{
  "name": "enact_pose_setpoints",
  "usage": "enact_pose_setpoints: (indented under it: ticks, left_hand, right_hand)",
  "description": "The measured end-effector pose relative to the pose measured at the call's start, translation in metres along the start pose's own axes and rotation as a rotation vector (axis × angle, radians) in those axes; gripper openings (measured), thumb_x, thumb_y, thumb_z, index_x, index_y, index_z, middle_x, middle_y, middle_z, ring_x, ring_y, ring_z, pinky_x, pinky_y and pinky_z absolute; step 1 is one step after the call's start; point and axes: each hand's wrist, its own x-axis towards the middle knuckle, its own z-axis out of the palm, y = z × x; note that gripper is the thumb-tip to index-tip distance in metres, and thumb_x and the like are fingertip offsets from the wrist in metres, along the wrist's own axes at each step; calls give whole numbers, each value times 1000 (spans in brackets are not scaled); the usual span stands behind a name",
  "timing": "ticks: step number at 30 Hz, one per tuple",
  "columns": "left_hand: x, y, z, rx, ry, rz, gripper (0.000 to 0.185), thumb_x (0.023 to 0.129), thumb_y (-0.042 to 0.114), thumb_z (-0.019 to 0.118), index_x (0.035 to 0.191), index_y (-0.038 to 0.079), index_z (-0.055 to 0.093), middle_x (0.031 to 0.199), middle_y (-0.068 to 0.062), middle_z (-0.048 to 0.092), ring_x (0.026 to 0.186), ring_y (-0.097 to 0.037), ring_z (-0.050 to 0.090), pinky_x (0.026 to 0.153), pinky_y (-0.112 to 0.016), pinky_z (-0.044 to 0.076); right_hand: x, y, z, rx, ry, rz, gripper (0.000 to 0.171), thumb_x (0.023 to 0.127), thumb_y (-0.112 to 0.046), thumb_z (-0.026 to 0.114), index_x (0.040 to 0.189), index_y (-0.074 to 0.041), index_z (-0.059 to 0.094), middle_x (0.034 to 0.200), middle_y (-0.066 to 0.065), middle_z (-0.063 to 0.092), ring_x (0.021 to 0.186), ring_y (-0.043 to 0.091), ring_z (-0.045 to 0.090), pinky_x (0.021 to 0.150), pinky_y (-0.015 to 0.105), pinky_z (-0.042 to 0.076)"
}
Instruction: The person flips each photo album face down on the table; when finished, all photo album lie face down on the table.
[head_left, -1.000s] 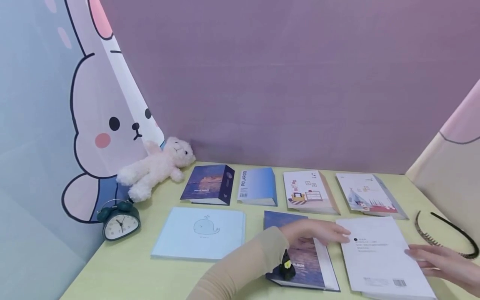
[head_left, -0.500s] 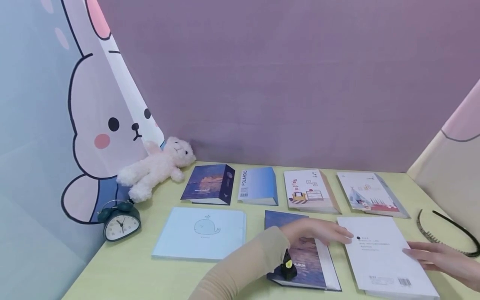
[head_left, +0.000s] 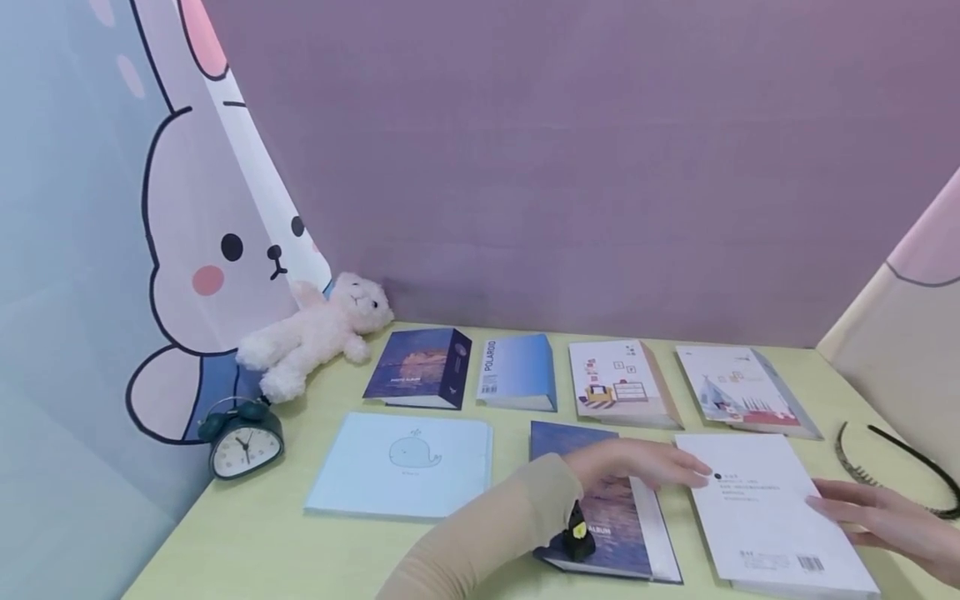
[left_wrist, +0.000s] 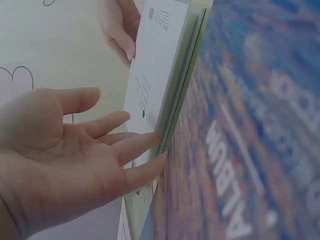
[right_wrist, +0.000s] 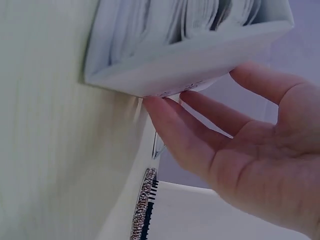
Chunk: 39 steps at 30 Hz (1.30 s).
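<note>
On yellow table (head_left: 247,542), left hand (head_left: 637,462), right hand (head_left: 881,518), touching 1 white book (head_left: 772,525)

White book (head_left: 765,521), closed; back cover uppermost, bearing a black dot, small lines of print and a barcode near the lower edge; lies flat on the yellow-green table (head_left: 247,542), beside and apart from the dark blue album (head_left: 622,546); leaves visible between its covers.

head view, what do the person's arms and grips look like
The left sleeve is beige and close-fitting, with a small black device bearing a yellow mark beside its cuff. The left grip and right grip are bare; no right sleeve shows.
</note>
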Motion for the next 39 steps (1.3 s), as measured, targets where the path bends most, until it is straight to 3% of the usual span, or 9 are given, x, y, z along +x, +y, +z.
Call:
enact_pose_setpoints:
  ticks: [5,7,9,12,15,22,28,36,39]
  left_hand:
    - [-10,-2,-6,-53,33,67,41,101,30,41,142,22,42,144,11,43,126,-5,45,93,-27,49]
    - [-15,-3,-10,-99,40,96,42,101,29,41,142,21,42,143,8,44,125,-7,47,94,-27,48]
    - [-19,-5,-15,-142,53,129,42,101,29,40,142,21,42,142,6,46,124,-8,49,96,-27,48]
    - [-25,-10,-23,-164,93,183,41,101,32,41,141,22,43,137,7,51,119,-6,53,95,-26,48]
    - [-33,-16,-29,-155,153,229,40,100,34,44,138,23,47,133,8,55,113,-4,57,90,-24,50]
    - [-67,-29,-46,-141,330,251,40,96,38,51,133,22,53,128,6,59,101,-1,61,91,-23,50]
    - [-92,-47,-60,-112,448,258,40,95,37,53,131,19,56,125,3,61,104,-4,60,85,-20,51]
    - [-121,-82,-65,-62,510,201,39,95,34,55,129,17,56,125,1,61,116,-13,55,98,-27,46]
    - [-131,-96,-63,-82,523,176,38,94,32,57,128,16,58,124,-1,61,115,-16,56,95,-30,49]
  right_hand:
    - [-6,-6,0,-211,212,-97,68,97,-39,48,139,13,32,126,28,54,83,-17,48,69,21,49]
    - [-8,-10,1,-262,316,-141,62,96,-39,51,137,7,40,121,20,62,82,-22,43,65,17,46]
    - [-9,-16,4,-276,408,-228,54,95,-34,55,134,1,48,115,-3,66,84,-25,40,63,14,41]
    - [-11,-30,11,-269,500,-345,46,93,-29,59,132,-5,53,110,-32,57,89,-28,39,63,10,38]
    - [-11,-49,21,-266,560,-425,44,91,-28,62,131,-10,55,110,-43,44,93,-29,40,64,6,38]
    - [-6,-91,49,-162,546,-610,41,91,-16,62,130,-4,54,117,-35,51,99,-20,50,77,0,41]
    - [6,-118,73,-120,495,-776,40,89,-5,62,127,2,53,119,-30,53,107,-17,49,86,1,40]
    - [20,-149,107,-143,408,-805,39,89,-13,64,126,-5,56,124,11,61,110,-14,48,91,6,41]
    - [25,-158,119,-152,370,-780,38,89,-19,64,126,-11,58,126,7,60,112,-10,49,93,17,47]
